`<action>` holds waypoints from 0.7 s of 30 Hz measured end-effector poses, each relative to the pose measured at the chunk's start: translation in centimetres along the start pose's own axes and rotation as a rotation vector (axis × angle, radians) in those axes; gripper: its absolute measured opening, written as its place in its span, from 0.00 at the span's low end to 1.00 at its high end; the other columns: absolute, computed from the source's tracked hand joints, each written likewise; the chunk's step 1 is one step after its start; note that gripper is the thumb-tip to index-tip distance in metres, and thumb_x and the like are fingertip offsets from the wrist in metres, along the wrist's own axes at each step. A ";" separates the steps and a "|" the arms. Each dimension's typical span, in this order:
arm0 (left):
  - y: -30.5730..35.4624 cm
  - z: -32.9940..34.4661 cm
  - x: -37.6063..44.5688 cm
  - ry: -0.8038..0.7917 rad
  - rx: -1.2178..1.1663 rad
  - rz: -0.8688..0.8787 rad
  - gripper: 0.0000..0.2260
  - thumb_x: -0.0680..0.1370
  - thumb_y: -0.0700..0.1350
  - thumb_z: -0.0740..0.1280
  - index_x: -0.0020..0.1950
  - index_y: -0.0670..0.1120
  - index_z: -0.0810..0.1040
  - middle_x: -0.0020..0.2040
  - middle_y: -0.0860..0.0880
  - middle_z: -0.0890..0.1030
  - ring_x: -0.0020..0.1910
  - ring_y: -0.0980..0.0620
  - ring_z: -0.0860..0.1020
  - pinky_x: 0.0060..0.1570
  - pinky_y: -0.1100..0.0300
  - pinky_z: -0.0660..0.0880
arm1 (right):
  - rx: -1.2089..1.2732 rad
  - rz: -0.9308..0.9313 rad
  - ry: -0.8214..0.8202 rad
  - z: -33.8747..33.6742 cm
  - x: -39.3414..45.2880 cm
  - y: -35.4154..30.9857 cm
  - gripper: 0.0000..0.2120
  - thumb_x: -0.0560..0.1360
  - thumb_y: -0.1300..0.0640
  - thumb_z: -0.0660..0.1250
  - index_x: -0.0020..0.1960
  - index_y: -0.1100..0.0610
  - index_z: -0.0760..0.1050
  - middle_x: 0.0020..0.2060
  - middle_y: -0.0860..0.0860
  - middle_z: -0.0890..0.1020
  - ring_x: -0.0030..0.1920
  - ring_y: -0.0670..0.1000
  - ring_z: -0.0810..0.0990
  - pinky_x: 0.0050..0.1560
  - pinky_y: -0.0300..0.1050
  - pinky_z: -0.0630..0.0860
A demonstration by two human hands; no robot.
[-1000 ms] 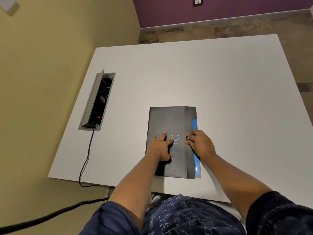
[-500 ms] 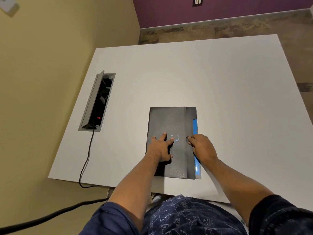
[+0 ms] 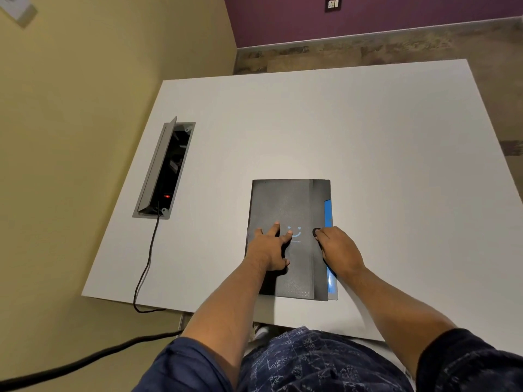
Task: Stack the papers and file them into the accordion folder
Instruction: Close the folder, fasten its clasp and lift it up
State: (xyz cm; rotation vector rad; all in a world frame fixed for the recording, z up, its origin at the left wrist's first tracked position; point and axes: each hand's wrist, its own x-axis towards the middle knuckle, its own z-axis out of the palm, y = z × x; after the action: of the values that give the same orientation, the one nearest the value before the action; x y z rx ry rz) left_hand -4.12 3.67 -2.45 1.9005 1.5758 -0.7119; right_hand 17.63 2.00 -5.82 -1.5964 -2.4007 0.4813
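Note:
A dark grey accordion folder (image 3: pixel 285 205) lies shut on the white table (image 3: pixel 368 131), near the front edge. Its cover carries a small blue smile mark. A blue strip (image 3: pixel 328 210) pokes out along the folder's right side. My left hand (image 3: pixel 268 247) rests flat on the cover's lower left, fingers spread. My right hand (image 3: pixel 339 250) sits at the folder's right edge, its fingers curled with the tips on the round black clasp (image 3: pixel 315 231) of the flap. No loose papers show.
An open grey cable box (image 3: pixel 164 171) is sunk into the table at the left, with a red light inside. A black cord (image 3: pixel 145 264) runs from it over the front edge. A yellow wall stands close on the left.
My right hand has curled its fingers and drawn back a little, its tips now on the round clasp. My left hand and the folder have stayed put.

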 end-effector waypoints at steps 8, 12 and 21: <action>0.0 -0.1 -0.2 -0.005 -0.004 0.004 0.39 0.77 0.60 0.68 0.83 0.62 0.50 0.85 0.50 0.45 0.79 0.28 0.50 0.76 0.39 0.64 | -0.106 -0.024 -0.043 0.0 0.9 0.0 0.13 0.66 0.75 0.78 0.50 0.67 0.84 0.39 0.60 0.85 0.38 0.60 0.83 0.37 0.49 0.80; 0.1 -0.2 -0.3 -0.010 -0.006 0.001 0.39 0.78 0.60 0.68 0.83 0.61 0.49 0.85 0.50 0.45 0.79 0.28 0.49 0.76 0.38 0.64 | -0.099 -0.054 -0.065 0.1 1.3 -0.1 0.12 0.65 0.76 0.77 0.46 0.67 0.84 0.38 0.61 0.84 0.38 0.60 0.83 0.37 0.47 0.80; 0.0 0.0 -0.1 -0.003 -0.013 0.000 0.39 0.77 0.60 0.69 0.83 0.62 0.50 0.85 0.52 0.45 0.79 0.29 0.50 0.73 0.36 0.67 | 0.024 0.069 0.057 0.1 0.7 0.5 0.08 0.79 0.63 0.71 0.56 0.65 0.83 0.48 0.60 0.84 0.43 0.59 0.81 0.43 0.53 0.80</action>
State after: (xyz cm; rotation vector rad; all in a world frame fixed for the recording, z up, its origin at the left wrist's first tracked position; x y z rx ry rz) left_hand -4.13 3.60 -2.39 1.8898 1.5750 -0.7024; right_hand 17.74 2.83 -6.11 -1.6641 -2.2968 0.4692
